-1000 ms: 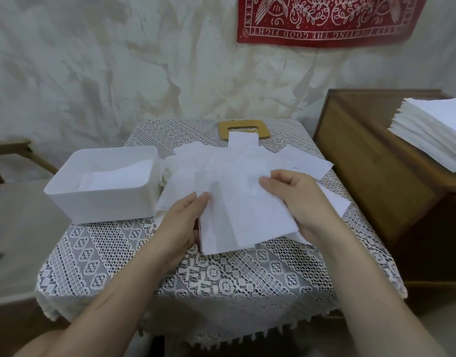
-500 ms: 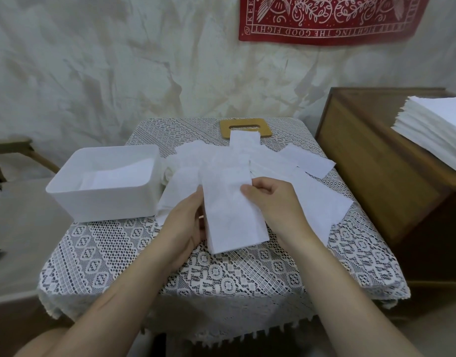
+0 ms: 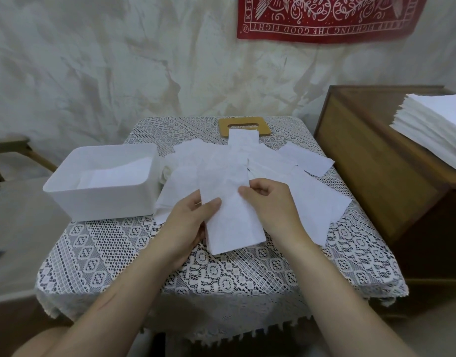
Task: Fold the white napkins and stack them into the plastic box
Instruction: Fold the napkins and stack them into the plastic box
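A white napkin (image 3: 229, 202), folded into a narrow strip, lies lengthwise between my hands above the lace-covered table (image 3: 221, 274). My left hand (image 3: 188, 225) pinches its left edge, thumb on top. My right hand (image 3: 273, 207) pinches its right edge with curled fingers. Several loose white napkins (image 3: 306, 191) are spread on the table behind and to the right. The white plastic box (image 3: 105, 199) stands at the table's left side, with folded napkins (image 3: 118, 173) lying inside.
A wooden lid (image 3: 243, 124) with a slot lies at the table's far edge, partly under a napkin. A wooden cabinet (image 3: 376, 176) stands to the right, with a stack of white napkins (image 3: 435, 130) on top. A wall with a red cloth is behind.
The napkin was a wide sheet a second ago; my right hand brought its right side over to the left, and it is now a narrow strip held by both hands.
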Demonstrator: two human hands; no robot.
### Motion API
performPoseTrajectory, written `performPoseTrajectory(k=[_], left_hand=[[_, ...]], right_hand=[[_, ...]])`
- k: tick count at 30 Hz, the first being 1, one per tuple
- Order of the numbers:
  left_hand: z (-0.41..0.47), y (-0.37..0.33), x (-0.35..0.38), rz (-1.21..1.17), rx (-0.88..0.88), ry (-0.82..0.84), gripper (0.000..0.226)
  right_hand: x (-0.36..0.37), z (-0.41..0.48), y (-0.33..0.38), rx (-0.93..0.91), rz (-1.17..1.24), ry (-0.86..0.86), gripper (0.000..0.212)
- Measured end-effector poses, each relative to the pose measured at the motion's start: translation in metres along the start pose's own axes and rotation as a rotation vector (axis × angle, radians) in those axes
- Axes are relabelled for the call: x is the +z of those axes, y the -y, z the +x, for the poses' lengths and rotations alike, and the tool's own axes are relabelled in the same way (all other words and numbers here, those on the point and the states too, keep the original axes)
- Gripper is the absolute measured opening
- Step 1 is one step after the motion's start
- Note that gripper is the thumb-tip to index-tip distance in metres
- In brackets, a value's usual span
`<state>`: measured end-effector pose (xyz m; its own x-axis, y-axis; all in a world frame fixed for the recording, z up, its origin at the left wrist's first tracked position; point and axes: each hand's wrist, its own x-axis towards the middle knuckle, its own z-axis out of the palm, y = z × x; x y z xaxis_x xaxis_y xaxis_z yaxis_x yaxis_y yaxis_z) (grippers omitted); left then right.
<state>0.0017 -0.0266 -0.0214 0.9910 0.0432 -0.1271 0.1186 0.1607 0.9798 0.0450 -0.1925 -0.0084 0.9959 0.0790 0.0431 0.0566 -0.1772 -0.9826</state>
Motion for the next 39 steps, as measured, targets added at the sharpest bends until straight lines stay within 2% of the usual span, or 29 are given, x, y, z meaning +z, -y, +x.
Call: performPoseTrajectory(k=[4, 8, 11, 15, 18, 21, 22, 24, 26, 29, 34, 37, 39], left_hand=[[0.001, -0.001, 0.000, 0.005, 0.013, -0.037, 0.021], [0.002, -0.003, -0.001, 0.000, 0.017, -0.040, 0.021], [0.003, -0.002, -0.001, 0.020, 0.023, -0.029, 0.021], [0.004, 0.000, 0.003, 0.072, 0.032, -0.032, 0.019], [0.005, 0.001, 0.005, 0.105, 0.024, -0.053, 0.018], [0.006, 0.001, 0.007, 0.140, 0.044, -0.071, 0.044], [0.007, 0.001, 0.007, 0.146, 0.044, -0.074, 0.044], [0.010, 0.003, 0.006, 0.144, 0.029, -0.081, 0.025], [0.011, 0.003, 0.008, 0.136, -0.001, -0.084, 0.017], [0.014, 0.004, 0.011, 0.129, -0.013, -0.065, 0.016], [0.014, 0.002, 0.018, 0.119, -0.023, -0.034, 0.016], [0.014, 0.002, 0.021, 0.135, -0.019, -0.027, 0.016], [0.015, 0.002, 0.020, 0.140, -0.014, -0.040, 0.018]], right_hand=[[-0.008, 0.003, 0.002, 0.017, -0.023, -0.033, 0.015], [-0.018, 0.000, 0.008, 0.165, 0.042, 0.112, 0.036], [-0.021, -0.003, 0.005, 0.167, 0.071, 0.155, 0.021], [-0.024, -0.005, 0.003, 0.137, 0.043, 0.098, 0.010], [-0.026, -0.004, -0.004, 0.112, -0.034, 0.061, 0.009], [-0.035, -0.001, -0.015, 0.086, -0.170, 0.029, 0.008], [-0.040, -0.001, -0.018, 0.083, -0.213, 0.003, 0.009], [-0.056, -0.001, -0.022, 0.088, -0.312, -0.059, 0.011], [-0.075, -0.002, -0.024, 0.108, -0.481, -0.119, 0.012], [-0.101, -0.002, -0.030, 0.154, -0.670, -0.217, 0.011], [-0.126, -0.004, -0.027, 0.294, -0.845, -0.249, 0.046], [-0.130, -0.002, -0.026, 0.333, -0.845, -0.258, 0.052], [-0.130, 0.001, -0.025, 0.332, -0.813, -0.245, 0.046]])
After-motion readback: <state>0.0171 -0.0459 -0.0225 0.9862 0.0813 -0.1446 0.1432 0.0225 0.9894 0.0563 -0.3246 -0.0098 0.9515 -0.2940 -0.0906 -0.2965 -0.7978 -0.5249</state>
